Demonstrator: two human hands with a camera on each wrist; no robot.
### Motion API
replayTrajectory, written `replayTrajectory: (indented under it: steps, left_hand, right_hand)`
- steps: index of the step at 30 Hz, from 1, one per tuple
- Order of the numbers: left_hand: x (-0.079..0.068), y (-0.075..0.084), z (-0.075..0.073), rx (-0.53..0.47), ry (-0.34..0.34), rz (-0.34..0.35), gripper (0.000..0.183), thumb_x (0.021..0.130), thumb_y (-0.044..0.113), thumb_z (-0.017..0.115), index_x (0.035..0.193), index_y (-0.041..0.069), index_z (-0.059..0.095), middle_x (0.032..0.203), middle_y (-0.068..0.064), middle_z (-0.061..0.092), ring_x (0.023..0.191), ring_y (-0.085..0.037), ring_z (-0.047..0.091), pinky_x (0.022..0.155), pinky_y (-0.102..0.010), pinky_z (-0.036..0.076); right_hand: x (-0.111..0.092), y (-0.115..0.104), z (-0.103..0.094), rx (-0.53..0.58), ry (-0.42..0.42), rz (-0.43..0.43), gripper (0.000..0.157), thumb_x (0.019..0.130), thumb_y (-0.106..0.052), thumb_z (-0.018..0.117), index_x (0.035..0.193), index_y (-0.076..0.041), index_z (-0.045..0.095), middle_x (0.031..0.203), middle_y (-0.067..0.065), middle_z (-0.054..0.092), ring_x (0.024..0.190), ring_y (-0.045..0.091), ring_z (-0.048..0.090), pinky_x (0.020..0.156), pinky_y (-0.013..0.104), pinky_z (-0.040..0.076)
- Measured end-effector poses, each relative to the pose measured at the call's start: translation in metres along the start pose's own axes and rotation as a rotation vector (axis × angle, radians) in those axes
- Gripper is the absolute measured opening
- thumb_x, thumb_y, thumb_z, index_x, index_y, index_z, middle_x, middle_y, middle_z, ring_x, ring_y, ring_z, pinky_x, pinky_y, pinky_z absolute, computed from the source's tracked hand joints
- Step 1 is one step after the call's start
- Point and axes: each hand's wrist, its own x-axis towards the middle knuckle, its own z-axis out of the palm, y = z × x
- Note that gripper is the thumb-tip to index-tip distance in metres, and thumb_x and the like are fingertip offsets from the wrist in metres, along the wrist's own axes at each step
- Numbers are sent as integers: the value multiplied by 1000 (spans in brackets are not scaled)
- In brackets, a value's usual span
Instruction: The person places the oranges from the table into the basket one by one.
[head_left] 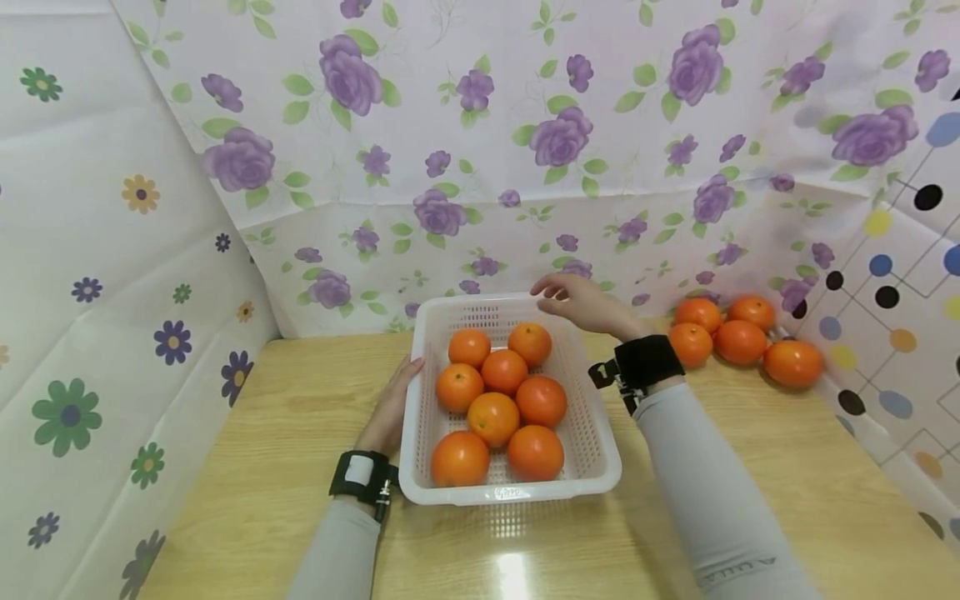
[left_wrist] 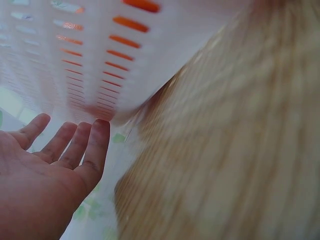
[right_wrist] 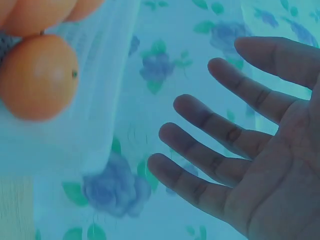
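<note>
The table (head_left: 315,408) has a light yellow-brown top with wood grain running across it, and a bright patch of light shines on its surface toward the near side. A white plastic basket (head_left: 551,490) with slotted sides stands near the middle, toward the back. In the far right part, five oranges (head_left: 741,342) lie directly on the wood in a close cluster, two behind and three in front, well apart from the basket.
</note>
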Motion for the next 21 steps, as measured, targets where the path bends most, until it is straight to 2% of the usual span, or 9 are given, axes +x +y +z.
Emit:
replayTrajectory:
  steps: [6, 13, 17, 21]
  left_hand:
    - [1, -1, -1, -4, -14, 12, 74, 104, 62, 48, 166, 35, 19, 164, -7, 33, 141, -33, 41, 108, -57, 42]
    - [1, -1, -1, -7, -12, 8, 73, 105, 61, 46, 166, 33, 19, 164, -10, 33, 140, -33, 42, 109, -55, 42]
    - [0, -1, -1, -20, -16, 18, 74, 104, 61, 47, 166, 33, 19, 164, -10, 33, 140, -33, 41, 109, -56, 41]
    - [1, -2, -1, -27, -24, 24, 73, 105, 60, 47, 166, 32, 19, 164, -11, 33, 140, -34, 41, 110, -56, 40]
  right_hand:
    - [-12, 25, -20, 15, 85, 59, 33, 107, -15, 57, 136, -1, 61, 129, 24, 64, 123, 42, 58, 105, 57, 46]
    - [-31, 58, -34, -21, 170, 164, 36, 107, -14, 52, 141, 1, 55, 140, 31, 51, 132, 49, 45, 109, 63, 38]
    - [-37, 81, -36, -24, 269, 204, 36, 105, -8, 49, 139, 3, 54, 138, 34, 50, 131, 50, 43, 109, 63, 35]
    - [-44, 101, -36, -12, 386, 255, 36, 101, -6, 51, 134, 5, 57, 136, 34, 49, 127, 49, 44, 103, 61, 39]
